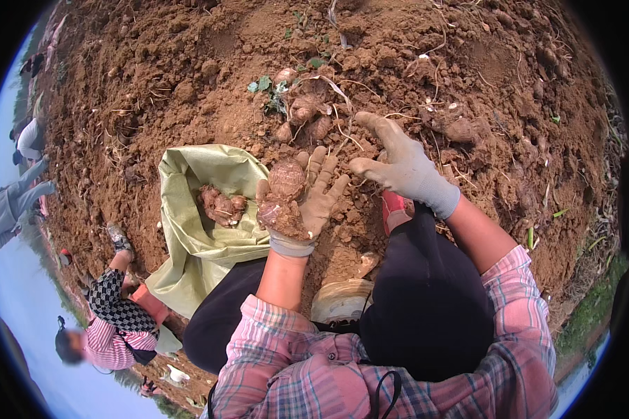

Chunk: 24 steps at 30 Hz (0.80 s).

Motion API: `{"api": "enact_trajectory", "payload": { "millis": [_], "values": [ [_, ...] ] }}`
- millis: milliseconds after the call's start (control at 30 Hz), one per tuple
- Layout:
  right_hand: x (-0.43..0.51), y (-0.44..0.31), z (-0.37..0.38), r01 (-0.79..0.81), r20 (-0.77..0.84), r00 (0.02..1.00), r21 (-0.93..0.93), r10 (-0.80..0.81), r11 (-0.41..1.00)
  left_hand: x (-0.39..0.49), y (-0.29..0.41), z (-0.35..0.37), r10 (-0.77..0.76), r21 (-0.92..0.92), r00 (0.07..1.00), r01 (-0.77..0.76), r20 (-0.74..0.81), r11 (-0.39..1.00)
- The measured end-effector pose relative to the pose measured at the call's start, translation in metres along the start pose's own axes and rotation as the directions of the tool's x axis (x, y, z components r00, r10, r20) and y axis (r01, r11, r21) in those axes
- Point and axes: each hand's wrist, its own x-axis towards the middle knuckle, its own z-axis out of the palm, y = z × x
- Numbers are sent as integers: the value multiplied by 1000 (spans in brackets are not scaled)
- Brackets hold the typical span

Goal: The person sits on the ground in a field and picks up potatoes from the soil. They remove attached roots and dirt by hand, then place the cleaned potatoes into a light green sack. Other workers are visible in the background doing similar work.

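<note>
My left hand [318,205], in a soil-stained work glove, is turned palm up. Resting on its palm and thumb side are brown taro corms [286,179], rounded and ringed, with soil clinging to them. My right hand [398,162], in a similar glove, is held above the soil with thumb and forefinger spread and nothing between them. A yellow-green woven sack [181,209] stands with its mouth wide beside my left hand. Inside it lies a clump of reddish-brown corms [221,206]. More dirt-covered corms [305,110] lie on the ground just ahead of my hands.
Loose reddish-brown soil [225,105] with roots and scattered corms surrounds me. A red shoe [393,207] is near my right hand. To the left, a person [118,324] sits low; another person [15,194] is farther off. Grass [589,309] borders the right side.
</note>
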Motion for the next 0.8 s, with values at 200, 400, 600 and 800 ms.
{"api": "enact_trajectory", "payload": {
  "millis": [200,400,600,800],
  "values": [
    [5,-12,20,-668,783,621,502,40,549,3,-5,22,-84,132,996,89,-36,987],
    [10,-17,33,-529,547,826,668,137,523,3,7,47,66,620,968,102,-242,778],
    [18,-16,27,-174,349,933,205,94,963,9,0,53,112,616,948,101,-298,781],
    [3,-23,22,95,386,918,12,-92,995,9,-7,55,294,874,909,132,-295,469]
  ]
}}
